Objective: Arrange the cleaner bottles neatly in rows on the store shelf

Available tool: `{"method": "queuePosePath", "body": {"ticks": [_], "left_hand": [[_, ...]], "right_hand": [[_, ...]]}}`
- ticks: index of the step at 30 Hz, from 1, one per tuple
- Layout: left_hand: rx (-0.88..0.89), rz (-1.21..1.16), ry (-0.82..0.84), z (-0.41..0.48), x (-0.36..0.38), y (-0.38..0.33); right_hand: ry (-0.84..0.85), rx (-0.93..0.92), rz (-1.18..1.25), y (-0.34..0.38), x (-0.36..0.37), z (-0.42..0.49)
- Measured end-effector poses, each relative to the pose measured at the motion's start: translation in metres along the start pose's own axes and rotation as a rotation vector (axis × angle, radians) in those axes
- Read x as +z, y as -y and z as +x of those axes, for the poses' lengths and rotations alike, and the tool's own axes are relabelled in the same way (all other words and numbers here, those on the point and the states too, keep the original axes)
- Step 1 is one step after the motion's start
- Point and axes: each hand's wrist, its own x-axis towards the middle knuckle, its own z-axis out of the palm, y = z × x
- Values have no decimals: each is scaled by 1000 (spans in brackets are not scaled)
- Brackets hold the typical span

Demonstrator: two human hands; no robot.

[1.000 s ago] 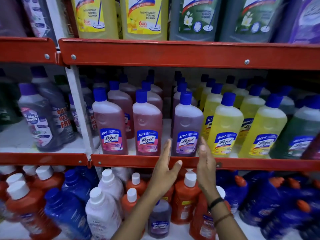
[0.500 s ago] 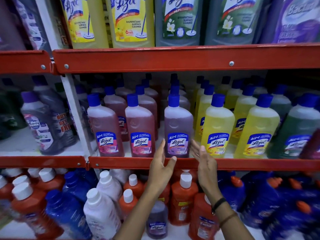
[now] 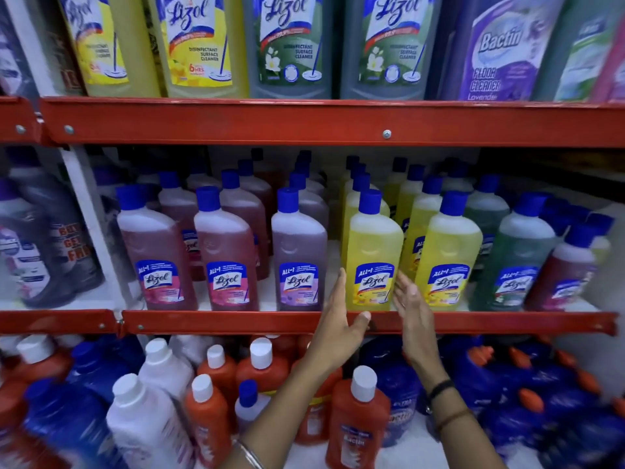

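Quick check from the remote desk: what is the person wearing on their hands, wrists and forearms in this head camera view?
Both forearms are bare, with no sleeves in view, and both hands are ungloved. The left hand has a thin silver metal bangle further down its forearm. The right hand has a black band at the wrist and a thin brown band just below it. No rings are visible.

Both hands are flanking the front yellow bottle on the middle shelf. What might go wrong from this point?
1. The yellow bottle stands right at the shelf lip; a sideways nudge from the left hand or right hand could tip it off the shelf.
2. The purple bottle and the second yellow bottle stand close alongside, so a shove might knock them askew.
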Motion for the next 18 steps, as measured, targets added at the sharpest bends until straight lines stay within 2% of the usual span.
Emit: {"method": "queuePosePath", "body": {"ticks": [10, 15, 17, 18], "left_hand": [[-40, -95, 24, 9, -6, 4], [-48, -65, 0, 5, -8, 0], [8, -25, -66, 1, -9, -18], [39, -9, -114, -2, -11, -32]], "right_hand": [[-35, 52, 50, 0, -9, 1], [-54, 78, 72, 6, -8, -1], [-132, 48, 79, 6, -14, -9], [-233, 28, 58, 10, -19, -17]]}}
